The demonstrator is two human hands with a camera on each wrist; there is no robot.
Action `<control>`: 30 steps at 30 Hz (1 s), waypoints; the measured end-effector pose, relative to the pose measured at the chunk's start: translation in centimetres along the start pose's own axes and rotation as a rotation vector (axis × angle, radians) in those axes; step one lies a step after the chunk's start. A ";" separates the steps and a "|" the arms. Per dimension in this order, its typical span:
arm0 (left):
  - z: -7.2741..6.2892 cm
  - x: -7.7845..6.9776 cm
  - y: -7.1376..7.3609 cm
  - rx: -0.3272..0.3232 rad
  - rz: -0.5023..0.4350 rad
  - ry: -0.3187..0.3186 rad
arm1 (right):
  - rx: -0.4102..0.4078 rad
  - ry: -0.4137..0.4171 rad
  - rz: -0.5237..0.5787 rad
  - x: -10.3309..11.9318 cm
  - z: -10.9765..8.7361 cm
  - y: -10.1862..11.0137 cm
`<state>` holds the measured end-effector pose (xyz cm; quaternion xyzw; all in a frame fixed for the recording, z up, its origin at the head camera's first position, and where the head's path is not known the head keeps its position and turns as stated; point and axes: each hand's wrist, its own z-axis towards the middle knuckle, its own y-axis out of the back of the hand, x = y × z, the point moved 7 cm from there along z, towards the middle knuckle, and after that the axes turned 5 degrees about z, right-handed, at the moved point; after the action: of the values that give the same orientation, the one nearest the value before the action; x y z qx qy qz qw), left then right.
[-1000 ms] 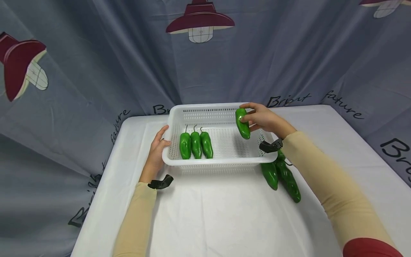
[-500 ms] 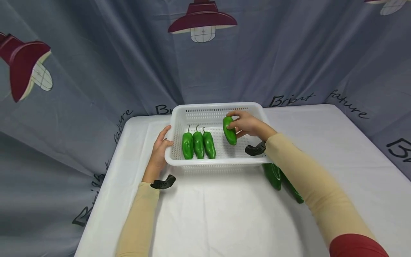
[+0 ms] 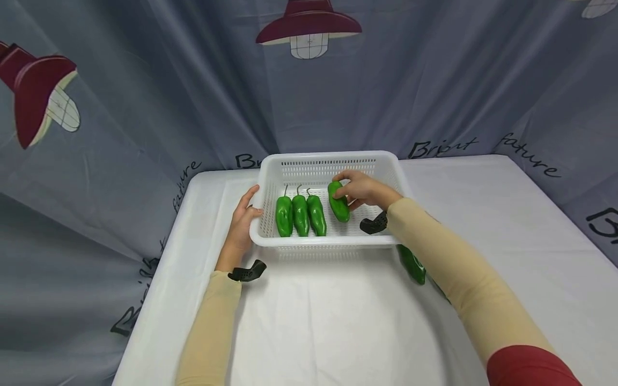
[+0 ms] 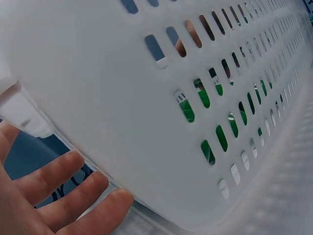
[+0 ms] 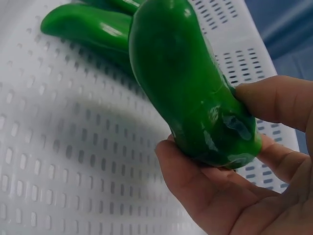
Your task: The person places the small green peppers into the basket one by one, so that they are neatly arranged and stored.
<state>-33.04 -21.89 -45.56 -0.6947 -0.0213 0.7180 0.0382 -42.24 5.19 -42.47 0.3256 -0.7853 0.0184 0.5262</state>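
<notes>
In the head view, a white perforated plastic basket point(image 3: 328, 241) holds three green chili peppers point(image 3: 300, 215) side by side at its left, thin stems pointing to the far side. My right hand point(image 3: 359, 190) pinches another green chili pepper point(image 3: 338, 201) between thumb and fingers, inside the basket to the right of that row. The right wrist view shows this held pepper point(image 5: 181, 83) close up, tilted over the slotted floor. At the basket's left end, my left hand point(image 3: 240, 221) touches the rim with extended fingers. Its fingers point(image 4: 93, 200) lie along the wall's edge in the left wrist view.
More green chili peppers point(image 3: 412, 265) lie on the white tablecloth point(image 3: 309, 316) just beyond the basket's near right corner, partly covered by my right sleeve. A grey-blue curtain point(image 3: 203, 80) with printed lamps hangs behind the table.
My right hand has carried its chili pepper leftward and lower, from the basket's right end toward the row of three. The left hand stays at the left rim.
</notes>
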 end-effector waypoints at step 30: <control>-0.1 0.0 -0.1 0.001 -0.002 -0.010 | 0.031 -0.068 -0.093 -0.2 0.8 -2.8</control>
<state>-32.93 -21.84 -45.53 -0.6910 -0.0217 0.7214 0.0393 -41.39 2.82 -43.91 0.3703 -0.7865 -0.0048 0.4942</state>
